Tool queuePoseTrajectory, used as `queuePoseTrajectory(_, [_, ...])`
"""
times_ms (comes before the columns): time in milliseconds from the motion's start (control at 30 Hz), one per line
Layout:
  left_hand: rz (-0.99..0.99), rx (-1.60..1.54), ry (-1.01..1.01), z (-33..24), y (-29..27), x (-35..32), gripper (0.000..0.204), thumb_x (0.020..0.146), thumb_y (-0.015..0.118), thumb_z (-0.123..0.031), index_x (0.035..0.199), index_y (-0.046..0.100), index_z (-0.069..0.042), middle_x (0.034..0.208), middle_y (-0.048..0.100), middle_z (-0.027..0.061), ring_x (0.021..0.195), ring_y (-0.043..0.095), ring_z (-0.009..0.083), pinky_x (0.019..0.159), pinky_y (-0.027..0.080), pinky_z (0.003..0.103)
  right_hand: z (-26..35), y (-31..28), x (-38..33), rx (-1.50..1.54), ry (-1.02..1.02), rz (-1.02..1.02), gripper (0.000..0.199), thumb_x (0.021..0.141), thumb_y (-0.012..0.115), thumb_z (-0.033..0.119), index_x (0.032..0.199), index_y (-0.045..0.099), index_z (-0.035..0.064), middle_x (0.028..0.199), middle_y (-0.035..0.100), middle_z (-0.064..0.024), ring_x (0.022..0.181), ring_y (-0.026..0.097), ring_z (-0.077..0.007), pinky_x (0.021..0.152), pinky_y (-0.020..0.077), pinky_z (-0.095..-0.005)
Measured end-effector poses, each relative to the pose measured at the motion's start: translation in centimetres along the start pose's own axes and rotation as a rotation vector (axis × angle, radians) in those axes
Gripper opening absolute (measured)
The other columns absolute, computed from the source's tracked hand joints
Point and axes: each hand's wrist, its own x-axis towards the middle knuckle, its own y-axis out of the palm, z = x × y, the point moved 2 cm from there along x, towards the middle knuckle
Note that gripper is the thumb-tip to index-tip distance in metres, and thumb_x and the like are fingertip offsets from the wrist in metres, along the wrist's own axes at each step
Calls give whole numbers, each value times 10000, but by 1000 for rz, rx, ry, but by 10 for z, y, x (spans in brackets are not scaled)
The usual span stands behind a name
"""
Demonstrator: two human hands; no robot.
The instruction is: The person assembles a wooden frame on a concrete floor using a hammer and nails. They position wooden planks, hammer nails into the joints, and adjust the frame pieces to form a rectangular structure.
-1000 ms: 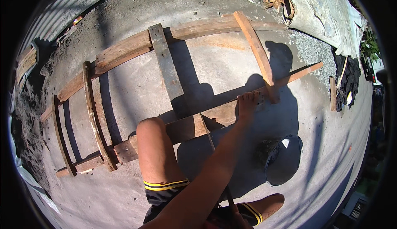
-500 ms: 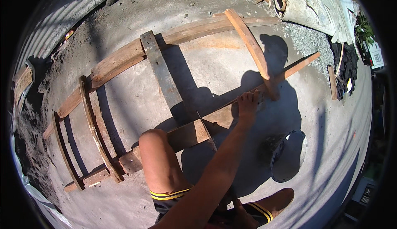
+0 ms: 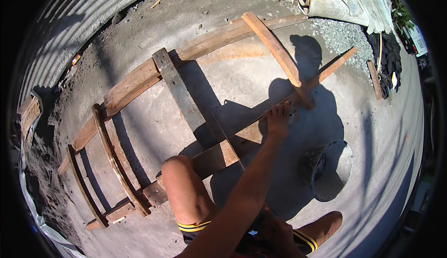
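Note:
My left hand (image 3: 278,118) curls its fingers over the upper edge of a wooden plank (image 3: 212,161), toward the plank's right part. Low in the picture, my right hand (image 3: 275,232) is closed around the handle end of a handsaw, mostly in shadow. The thin saw blade (image 3: 227,139) lies across the plank and runs on beneath my left forearm, which hides part of it. Left of the blade, my bent knee (image 3: 177,165) rests over the plank. A crosswise board (image 3: 179,90) meets the plank near the saw's tip.
Beams (image 3: 135,83) lie along the far side, joined by narrow crosspieces (image 3: 116,160). A loose-looking timber (image 3: 274,48) slants across at right. A bucket (image 3: 333,172) lies right of my arm. Gravel (image 3: 342,39), a pale sheet (image 3: 347,2) and corrugated metal (image 3: 74,20) border the concrete.
The saw blade has slid away from me, so more of it sticks out past the plank's far edge. My right hand has moved forward with it. My left hand stays on the plank.

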Motion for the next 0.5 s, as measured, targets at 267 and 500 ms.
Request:
queuePoseTrajectory(267, [201,3,44,0,-26,1,1205,628,843,-256,1569,108,-90,1457,379,204,1344,384,379,1030,356,605,-30,-17,-42,247,250,177,451,909,591,93,1347,512,20,1188,664,-117,887,689,-256,776,585,-384])
queuePoseTrajectory(500, [-36,85,34,0,-38,5,1149,666,823,-270,1564,128,-97,1456,371,214,1306,416,386,980,422,597,-42,4,34,274,164,159,585,886,586,66,1451,437,73,1033,694,-174,895,714,-300,739,592,-408])
